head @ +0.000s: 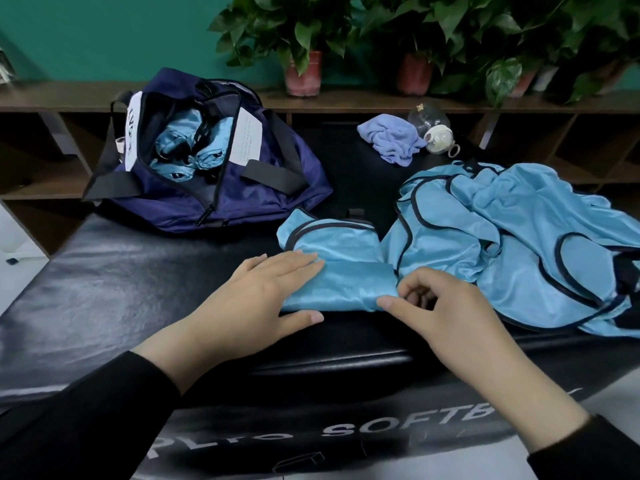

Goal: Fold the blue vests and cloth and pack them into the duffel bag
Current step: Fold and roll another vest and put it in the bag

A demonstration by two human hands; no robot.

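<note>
A light blue vest with dark trim lies partly folded on the black padded table. My left hand lies flat on its left edge with straight fingers. My right hand pinches the fold's near right corner between thumb and curled fingers. A pile of unfolded blue vests sits to the right. The navy duffel bag stands open at the back left, with rolled blue vests inside. A lilac cloth lies crumpled at the back.
A clear bottle with a white cap lies beside the lilac cloth. Potted plants stand on a dark wooden shelf behind the table, against a green wall. The table's near edge runs just below my hands.
</note>
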